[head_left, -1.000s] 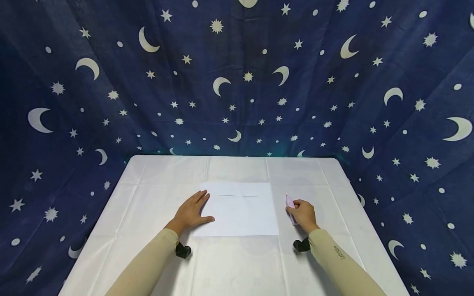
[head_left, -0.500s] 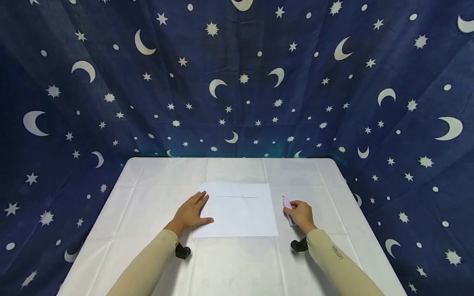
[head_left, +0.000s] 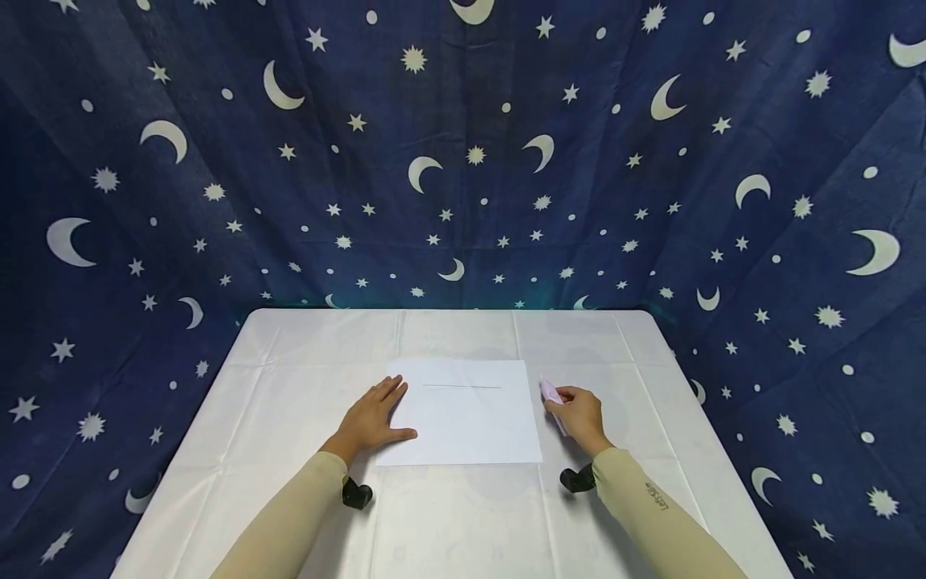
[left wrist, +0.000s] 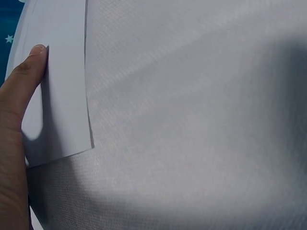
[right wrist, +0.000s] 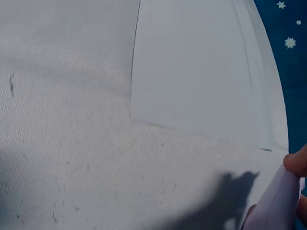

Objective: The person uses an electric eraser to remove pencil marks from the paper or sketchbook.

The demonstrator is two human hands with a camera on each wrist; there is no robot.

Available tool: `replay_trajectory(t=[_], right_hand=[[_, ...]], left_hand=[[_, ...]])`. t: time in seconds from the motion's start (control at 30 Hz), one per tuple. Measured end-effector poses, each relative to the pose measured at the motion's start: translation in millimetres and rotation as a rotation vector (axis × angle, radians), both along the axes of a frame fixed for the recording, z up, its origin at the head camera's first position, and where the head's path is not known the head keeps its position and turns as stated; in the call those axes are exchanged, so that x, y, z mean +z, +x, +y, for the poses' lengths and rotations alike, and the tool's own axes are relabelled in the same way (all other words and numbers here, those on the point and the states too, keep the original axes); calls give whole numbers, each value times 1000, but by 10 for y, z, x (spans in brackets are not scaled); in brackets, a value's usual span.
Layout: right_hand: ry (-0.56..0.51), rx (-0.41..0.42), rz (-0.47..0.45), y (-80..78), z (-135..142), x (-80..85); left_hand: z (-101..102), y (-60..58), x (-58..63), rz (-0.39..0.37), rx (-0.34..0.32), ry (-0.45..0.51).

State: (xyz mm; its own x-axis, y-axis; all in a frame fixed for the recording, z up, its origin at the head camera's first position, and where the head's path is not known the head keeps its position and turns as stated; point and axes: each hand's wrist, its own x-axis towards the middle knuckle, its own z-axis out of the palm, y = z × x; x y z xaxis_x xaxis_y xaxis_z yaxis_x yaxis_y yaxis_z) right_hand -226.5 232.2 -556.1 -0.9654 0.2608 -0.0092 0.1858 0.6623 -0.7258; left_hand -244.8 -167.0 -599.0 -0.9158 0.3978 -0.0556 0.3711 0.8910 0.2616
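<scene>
A white sheet of paper (head_left: pixel 463 426) lies on the table with one thin dark line (head_left: pixel 461 386) drawn across its upper part. My left hand (head_left: pixel 372 418) rests on the paper's left side, fingers straight and thumb spread; the left wrist view shows the thumb (left wrist: pixel 31 69) on the sheet. Just right of the paper, my right hand (head_left: pixel 579 414) pinches a lilac pen-shaped tool (head_left: pixel 551 394) with a tapered end pointing away from me. In the right wrist view the tool (right wrist: pixel 278 206) is cut off by the frame, and its exact kind cannot be told.
A white cloth (head_left: pixel 463 523) with fold creases covers the table. Small dark specks (right wrist: pixel 76 209) are scattered on it beside the paper. A dark blue curtain (head_left: pixel 463 201) with moons and stars hangs behind and on both sides. Each wrist carries a black camera mount (head_left: pixel 576 480).
My right hand has shifted left with the lilac tool, closer to the paper's right edge, and the tool leans further left. My left hand has stayed on the paper. The head view moved slightly.
</scene>
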Motion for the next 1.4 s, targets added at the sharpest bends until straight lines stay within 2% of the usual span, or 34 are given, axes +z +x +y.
replay_trajectory(t=[0.5, 0.87, 1.13, 1.4], right_hand=[[-5, 13, 87, -27, -18, 16], [-76, 58, 159, -25, -84, 93], [-119, 66, 147, -50, -161, 129], [-129, 106, 139, -81, -174, 153]], left_hand=[[2, -2, -7, -6, 7, 24], [12, -4, 8, 21, 0, 12], [55, 0, 48, 34, 5, 25], [101, -74, 65, 27, 0, 11]])
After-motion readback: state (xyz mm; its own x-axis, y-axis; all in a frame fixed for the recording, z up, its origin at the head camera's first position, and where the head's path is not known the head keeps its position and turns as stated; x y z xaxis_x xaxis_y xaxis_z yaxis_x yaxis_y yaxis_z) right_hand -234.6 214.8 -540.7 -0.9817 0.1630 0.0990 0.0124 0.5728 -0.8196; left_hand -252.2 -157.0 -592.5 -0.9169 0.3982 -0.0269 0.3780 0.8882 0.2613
